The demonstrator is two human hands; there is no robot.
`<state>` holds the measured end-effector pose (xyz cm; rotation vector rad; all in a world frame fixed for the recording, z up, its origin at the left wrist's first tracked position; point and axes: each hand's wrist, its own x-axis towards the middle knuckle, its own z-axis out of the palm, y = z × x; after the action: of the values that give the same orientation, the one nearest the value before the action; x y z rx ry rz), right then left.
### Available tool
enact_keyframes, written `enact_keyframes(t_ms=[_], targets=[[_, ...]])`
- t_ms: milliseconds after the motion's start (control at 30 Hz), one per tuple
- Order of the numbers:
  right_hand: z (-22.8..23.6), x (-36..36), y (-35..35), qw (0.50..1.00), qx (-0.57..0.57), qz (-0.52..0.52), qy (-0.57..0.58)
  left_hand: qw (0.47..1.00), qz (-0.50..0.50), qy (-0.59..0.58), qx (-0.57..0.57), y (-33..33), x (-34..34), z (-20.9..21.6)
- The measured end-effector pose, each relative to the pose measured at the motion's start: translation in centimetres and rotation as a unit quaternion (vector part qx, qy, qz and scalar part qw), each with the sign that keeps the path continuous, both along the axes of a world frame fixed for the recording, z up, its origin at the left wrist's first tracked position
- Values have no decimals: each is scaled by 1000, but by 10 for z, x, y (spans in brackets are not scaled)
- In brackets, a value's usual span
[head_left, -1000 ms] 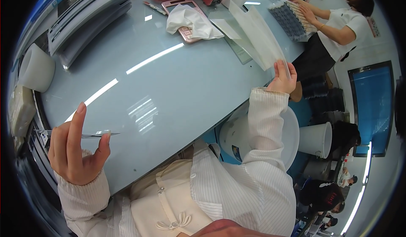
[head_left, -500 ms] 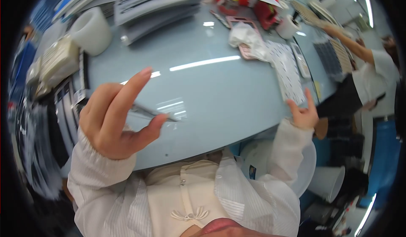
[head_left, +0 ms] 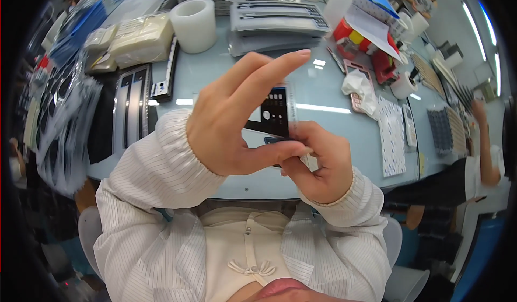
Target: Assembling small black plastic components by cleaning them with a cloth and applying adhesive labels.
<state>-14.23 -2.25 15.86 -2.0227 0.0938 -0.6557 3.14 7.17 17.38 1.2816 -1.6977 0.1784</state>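
In front of my chest is a small black panel with white marks and a clear film margin, tilted above the table. My left hand grips it, thumb in front and two fingers stretched out past it; part of the panel is hidden behind this hand. At the panel's lower right end, my right hand pinches with thumb and curled fingers, close to my left thumb tip. What lies exactly between the right fingertips is partly covered.
Stacked panels, a clear film roll and wrapped bundles line the back. On the right lie a patterned white sheet, a crumpled tissue and a tape roll. Another person works at far right.
My right hand has left the patterned white sheet and come in to the panel beside my left hand. The panel has turned from edge-on to show its black face. The view has shifted left.
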Motion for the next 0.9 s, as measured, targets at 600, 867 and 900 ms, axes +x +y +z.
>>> enact_keyframes(t_ms=[600, 867, 900], targets=[[6, -2, 10, 987, -104, -121, -6, 972, 84, 217, 25, 38, 29, -16], [-8, -23, -27, 965, 4, -256, -62, 917, 180, 348, 80, 71, 56, -36], [-9, -27, -32, 957, 15, -284, -57, 879, 204, 416, 107, 77, 61, -44]])
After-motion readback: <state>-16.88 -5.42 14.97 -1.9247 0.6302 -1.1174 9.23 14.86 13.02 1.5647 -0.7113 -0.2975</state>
